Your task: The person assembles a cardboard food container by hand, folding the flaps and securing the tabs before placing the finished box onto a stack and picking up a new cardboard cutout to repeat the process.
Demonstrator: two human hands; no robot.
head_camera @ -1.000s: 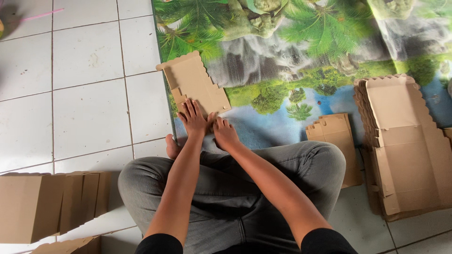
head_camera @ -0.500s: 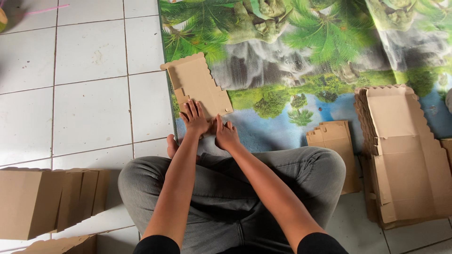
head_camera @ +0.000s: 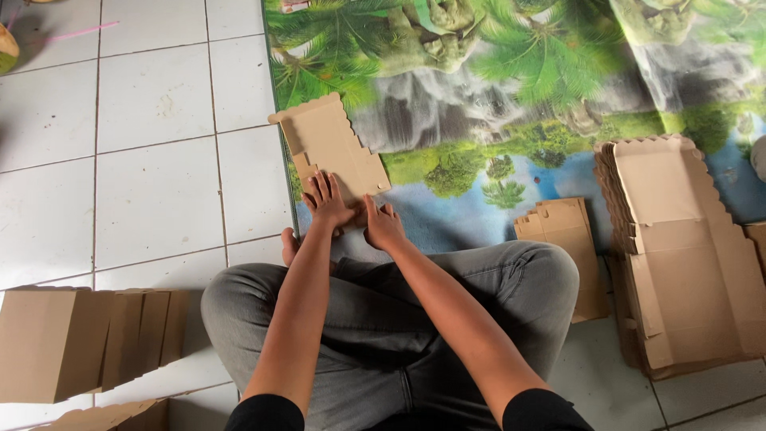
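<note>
Folding step: left hand [head_camera: 327, 203] and right hand [head_camera: 383, 226], fingers spread flat, press the near edge of a flat cardboard blank [head_camera: 331, 152] (lying beyond the fingertips on the printed mat [head_camera: 511, 104]); creasing probably calls for firm, even pressure.

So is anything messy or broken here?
Nothing looks broken or spilled. The flat cardboard piece under the left hand and right hand lies askew, half off the jungle-print mat. The cardboard stack sits fairly neat.
</note>
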